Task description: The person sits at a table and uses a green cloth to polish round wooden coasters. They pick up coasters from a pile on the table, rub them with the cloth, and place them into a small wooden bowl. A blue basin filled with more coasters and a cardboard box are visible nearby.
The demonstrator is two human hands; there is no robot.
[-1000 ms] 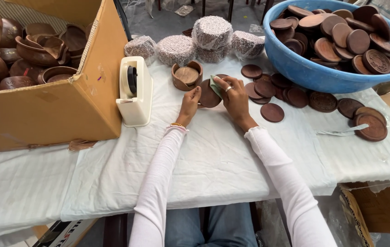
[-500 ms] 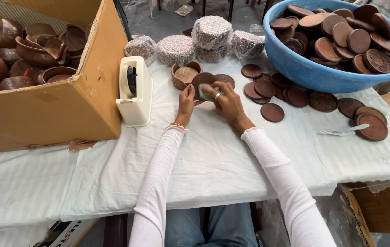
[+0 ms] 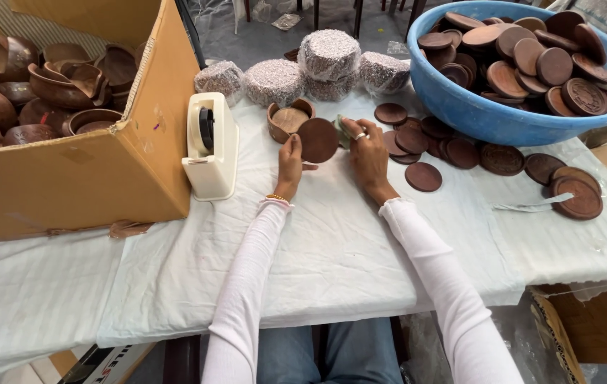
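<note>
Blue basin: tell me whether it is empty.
No: the blue basin is heaped with brown wooden discs.

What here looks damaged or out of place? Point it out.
Several wooden bowls in the cardboard box have jagged, broken rims and lie heaped at all angles. A loose brown scrap lies on the white cloth by the box's front corner. The brown discs are only loosely scattered.

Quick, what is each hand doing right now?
Left hand: fingers closed on the edge of the round brown wooden disc.
Right hand: closed on a small greenish thing, beside the disc.
</note>
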